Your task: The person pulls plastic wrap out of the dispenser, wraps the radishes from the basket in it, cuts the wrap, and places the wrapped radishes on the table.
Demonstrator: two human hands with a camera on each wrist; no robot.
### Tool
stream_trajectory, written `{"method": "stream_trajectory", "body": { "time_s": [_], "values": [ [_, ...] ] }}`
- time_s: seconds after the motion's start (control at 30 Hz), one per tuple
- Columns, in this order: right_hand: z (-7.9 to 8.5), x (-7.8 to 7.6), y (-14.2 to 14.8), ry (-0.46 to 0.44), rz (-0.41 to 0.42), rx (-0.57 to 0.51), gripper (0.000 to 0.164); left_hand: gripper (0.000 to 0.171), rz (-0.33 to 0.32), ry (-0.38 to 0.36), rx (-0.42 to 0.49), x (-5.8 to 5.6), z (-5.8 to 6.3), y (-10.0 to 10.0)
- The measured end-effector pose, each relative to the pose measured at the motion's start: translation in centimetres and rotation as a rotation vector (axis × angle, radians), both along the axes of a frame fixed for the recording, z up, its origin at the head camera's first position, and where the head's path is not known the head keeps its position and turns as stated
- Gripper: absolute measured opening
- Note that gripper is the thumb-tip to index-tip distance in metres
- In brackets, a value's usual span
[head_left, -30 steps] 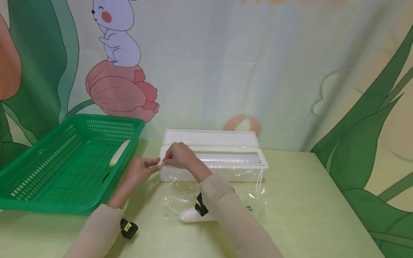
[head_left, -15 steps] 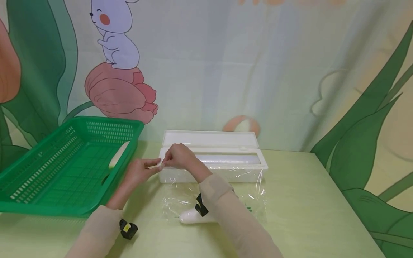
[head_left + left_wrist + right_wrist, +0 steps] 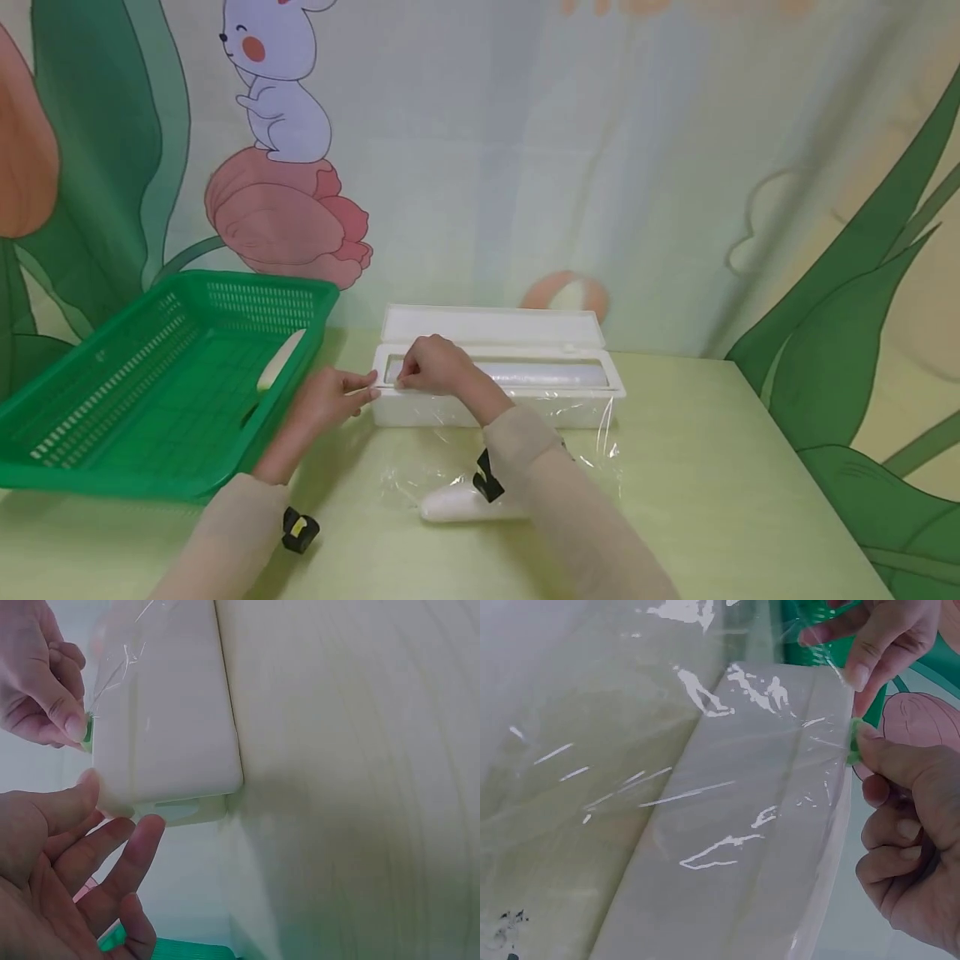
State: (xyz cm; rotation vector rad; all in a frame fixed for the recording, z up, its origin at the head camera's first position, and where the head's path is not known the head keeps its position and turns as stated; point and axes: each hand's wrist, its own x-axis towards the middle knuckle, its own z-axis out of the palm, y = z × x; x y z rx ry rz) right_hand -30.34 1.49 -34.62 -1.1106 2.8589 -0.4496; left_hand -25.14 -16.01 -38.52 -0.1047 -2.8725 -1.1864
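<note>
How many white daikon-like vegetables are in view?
2: one daikon lies in the green basket; another lies on cling film, partly behind the right sleeve. More may be hidden.

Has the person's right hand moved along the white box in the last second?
Yes. The right hand slid slightly rightward along the white box's front edge, away from its left corner.

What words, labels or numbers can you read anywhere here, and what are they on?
No readable text anywhere.
Orange shapes at the top edge of the backdrop: cut off, unreadable.
White dispenser box, green basket, cling film: no print visible.
</note>
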Motion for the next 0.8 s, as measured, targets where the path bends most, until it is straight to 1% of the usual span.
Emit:
{"method": "stream_trajectory", "body": {
  "time_s": [0.1, 0.27, 0.37, 0.57, 0.67, 0.8],
  "values": [
    [-0.1, 0.0, 0.0, 0.0, 0.025, 0.007, 0.011, 0.038, 0.013, -0.027, -0.012, 0.1, -0.2, -0.2],
    [0.0, 0.0, 0.3, 0.005, 0.037, 0.017, 0.012, 0.038, 0.014, -0.024, -0.017, 0.3, 0.0, -0.2],
    [-0.1, 0.0, 0.4, 0.006, 0.056, 0.02, 0.011, 0.038, 0.027, -0.025, -0.011, 0.4, 0.1, -0.1],
    [-0.2, 0.0, 0.7, 0.007, 0.083, 0.014, 0.011, 0.036, 0.027, 0.007, -0.033, 0.5, 0.2, 0.1],
    [-0.3, 0.0, 0.9, 0.007, 0.096, 0.01, 0.011, 0.036, 0.026, 0.006, -0.044, 0.5, 0.3, 0.1],
    [-0.3, -0.1, 1.0, 0.01, 0.108, 0.012, 0.011, 0.035, 0.004, 0.029, -0.077, 0.5, 0.3, -0.1]
  ]
}}
